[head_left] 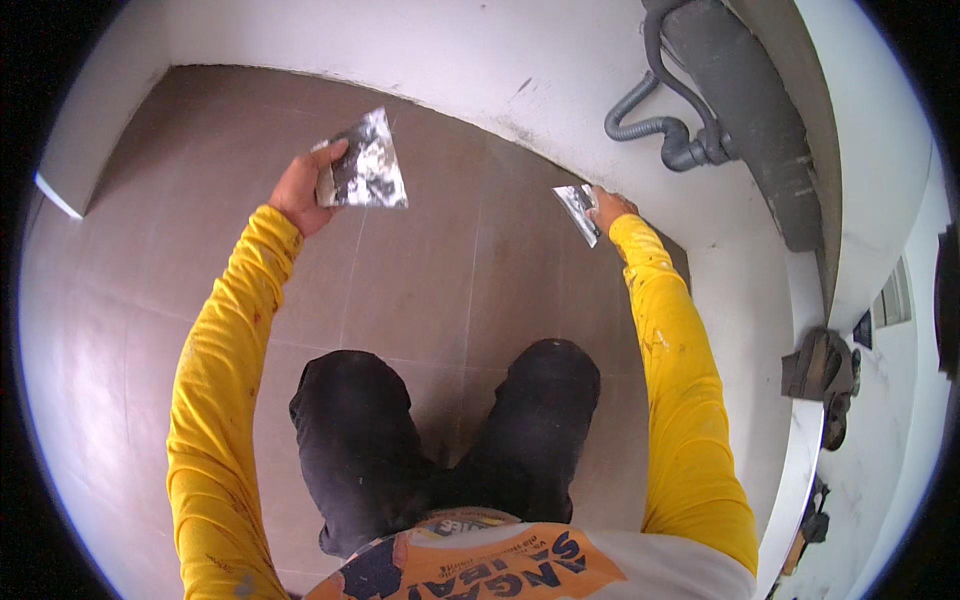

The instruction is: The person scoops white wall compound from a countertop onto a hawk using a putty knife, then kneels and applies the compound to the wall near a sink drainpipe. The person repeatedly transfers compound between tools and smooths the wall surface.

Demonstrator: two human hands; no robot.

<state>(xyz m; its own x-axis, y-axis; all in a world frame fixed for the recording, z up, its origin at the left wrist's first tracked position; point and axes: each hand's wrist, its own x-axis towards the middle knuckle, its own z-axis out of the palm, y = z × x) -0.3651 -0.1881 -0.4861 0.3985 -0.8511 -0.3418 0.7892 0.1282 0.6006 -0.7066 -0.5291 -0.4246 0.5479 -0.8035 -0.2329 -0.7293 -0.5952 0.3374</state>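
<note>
My left hand (308,187) is closed round a wide putty knife (368,165), held up over the floor left of centre. White filler is smeared over its dark, flared blade. Farther right, my right hand (612,208) grips a second, smaller-looking putty knife (577,212), also spotted with white. That blade points left, close to the foot of the white wall (560,90); I cannot tell whether it touches anything. Both handles are hidden in my fingers. Yellow sleeves with dark stains cover my arms.
Large brown tiles (420,270) make up the floor beneath my bent knees. At the upper right, a grey corrugated drain hose (640,115) hangs beside a dark grey slab-like underside (745,110). Dark items (820,370) sit at the right edge. A white wall end (120,110) stands at left.
</note>
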